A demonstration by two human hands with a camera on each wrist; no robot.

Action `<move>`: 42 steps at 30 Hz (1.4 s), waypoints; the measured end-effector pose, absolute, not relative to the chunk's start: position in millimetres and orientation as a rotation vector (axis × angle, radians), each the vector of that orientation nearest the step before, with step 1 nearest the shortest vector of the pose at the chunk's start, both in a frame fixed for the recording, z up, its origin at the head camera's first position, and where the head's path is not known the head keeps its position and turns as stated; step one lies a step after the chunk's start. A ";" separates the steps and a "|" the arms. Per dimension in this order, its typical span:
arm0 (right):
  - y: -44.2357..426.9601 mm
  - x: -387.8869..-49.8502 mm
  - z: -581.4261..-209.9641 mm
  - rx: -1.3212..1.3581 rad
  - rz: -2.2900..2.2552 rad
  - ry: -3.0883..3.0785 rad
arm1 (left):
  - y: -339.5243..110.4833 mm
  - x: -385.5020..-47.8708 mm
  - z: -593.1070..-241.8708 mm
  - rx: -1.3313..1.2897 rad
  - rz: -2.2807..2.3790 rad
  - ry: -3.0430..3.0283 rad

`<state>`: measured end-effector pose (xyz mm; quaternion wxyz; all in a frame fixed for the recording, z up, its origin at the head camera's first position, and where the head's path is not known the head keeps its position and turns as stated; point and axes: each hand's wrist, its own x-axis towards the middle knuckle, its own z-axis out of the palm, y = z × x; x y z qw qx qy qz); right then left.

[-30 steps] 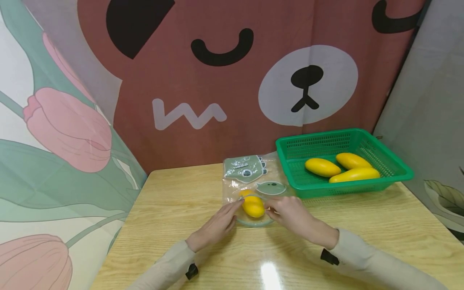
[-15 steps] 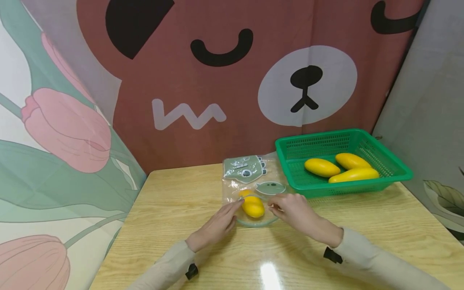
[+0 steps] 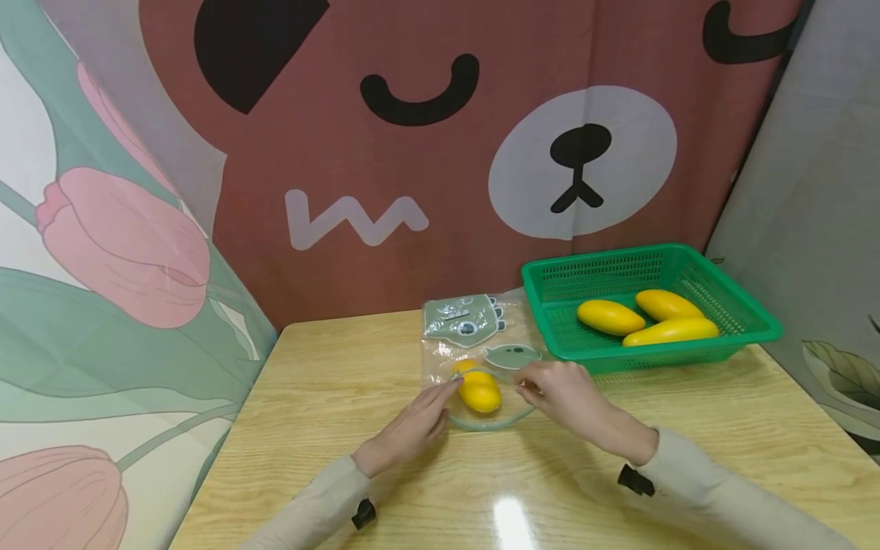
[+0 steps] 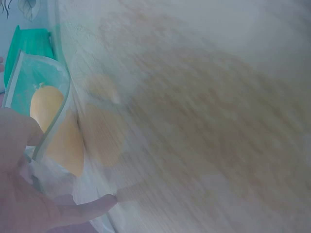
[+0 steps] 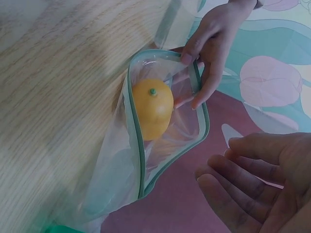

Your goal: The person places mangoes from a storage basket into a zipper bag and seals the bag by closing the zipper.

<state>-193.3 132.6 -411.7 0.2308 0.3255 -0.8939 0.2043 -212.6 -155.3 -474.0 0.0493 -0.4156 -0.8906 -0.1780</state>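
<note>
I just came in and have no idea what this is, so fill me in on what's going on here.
A person has a clear, green-edged zip bag on the table, its mouth open. The left hand grips the rim, and at least one yellow fruit is inside. The right hand is by the opening, fingers loosely bent and holding nothing. Three more yellow fruits lie in the green basket beside the bag.

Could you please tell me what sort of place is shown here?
Probably an indoor corner arranged as a tabletop workspace, though I cannot tell in what building. A wooden table, holding a green basket, stands before a bear-print cloth, with a tulip-print cloth at the left.
</note>
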 end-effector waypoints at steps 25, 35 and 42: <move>151.7 -204.3 -404.4 0.796 0.592 -2.490 | -154.5 -212.0 -474.7 -1.258 -0.534 -2.723; 161.6 -213.8 -403.2 0.772 0.576 -2.475 | -154.8 -212.7 -475.3 -1.269 -0.529 -2.707; 168.1 -218.6 -398.0 0.753 0.542 -2.458 | -154.7 -213.2 -476.7 -1.279 -0.522 -2.667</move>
